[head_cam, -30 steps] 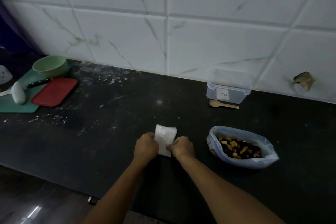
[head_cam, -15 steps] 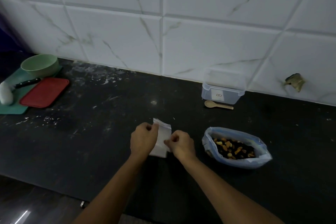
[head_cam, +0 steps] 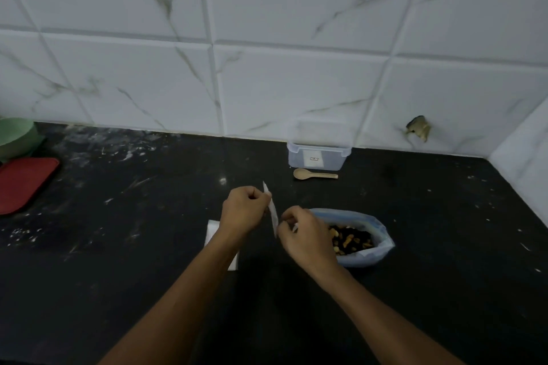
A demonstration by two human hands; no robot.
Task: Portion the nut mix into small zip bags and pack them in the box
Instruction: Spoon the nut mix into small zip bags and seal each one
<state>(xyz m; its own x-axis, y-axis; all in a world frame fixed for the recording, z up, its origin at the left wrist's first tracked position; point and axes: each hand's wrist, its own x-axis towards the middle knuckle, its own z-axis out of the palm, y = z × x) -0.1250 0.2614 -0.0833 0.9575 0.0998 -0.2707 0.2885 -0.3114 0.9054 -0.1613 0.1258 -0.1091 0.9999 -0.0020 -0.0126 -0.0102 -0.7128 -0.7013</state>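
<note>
Nothing is portioned yet: one small zip bag (head_cam: 272,210), lifted edge-on at centre, is pinched by the left hand (head_cam: 243,212) and right hand (head_cam: 305,238), the nut mix (head_cam: 351,240) at three o'clock unscooped, the box (head_cam: 318,154) at one o'clock unpacked.

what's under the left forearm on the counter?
A white stack of small zip bags lies flat on the counter, showing on both sides of the left forearm. Its middle is covered by the arm, so the count is hidden.
</note>
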